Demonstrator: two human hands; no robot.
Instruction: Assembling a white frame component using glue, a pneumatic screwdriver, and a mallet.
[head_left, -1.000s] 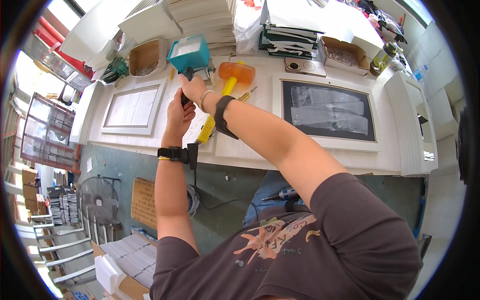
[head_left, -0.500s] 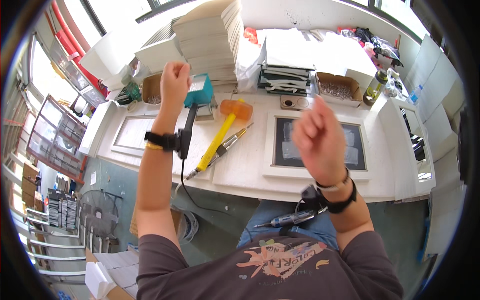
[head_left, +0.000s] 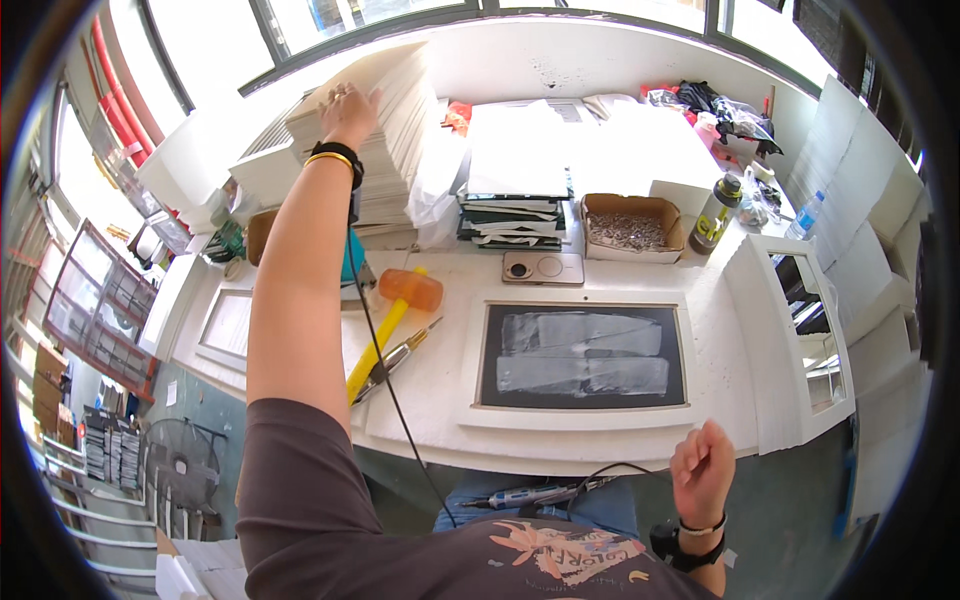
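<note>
My left arm is stretched far forward, and my left hand [head_left: 347, 112] lies with fingers apart on the tall stack of off-white boards [head_left: 385, 165]. My right hand [head_left: 703, 468] hovers by the front edge of the bench, fingers loosely curled, with nothing visible in it. Nearest to it on the bench lies a white frame [head_left: 580, 418], around a black panel [head_left: 640, 372] with translucent whitish patches. Left of the frame lie a mallet [head_left: 410, 290] with an orange head and yellow handle, and a slim screwdriver-like tool [head_left: 402, 355]. A grey-blue power tool [head_left: 520, 497] rests on my lap.
Behind the frame are a phone [head_left: 543, 268], a carton of small metal pieces [head_left: 632, 228], a dark bottle [head_left: 716, 214] and piled dark-and-white pieces [head_left: 515, 215]. A white mirrored frame [head_left: 800, 335] stands at the right. A black cable [head_left: 385, 375] hangs from my left wrist.
My left hand has reached forward onto the board stack. My right hand has drawn back from above the framed panel to the bench's front edge. The view has shifted.
</note>
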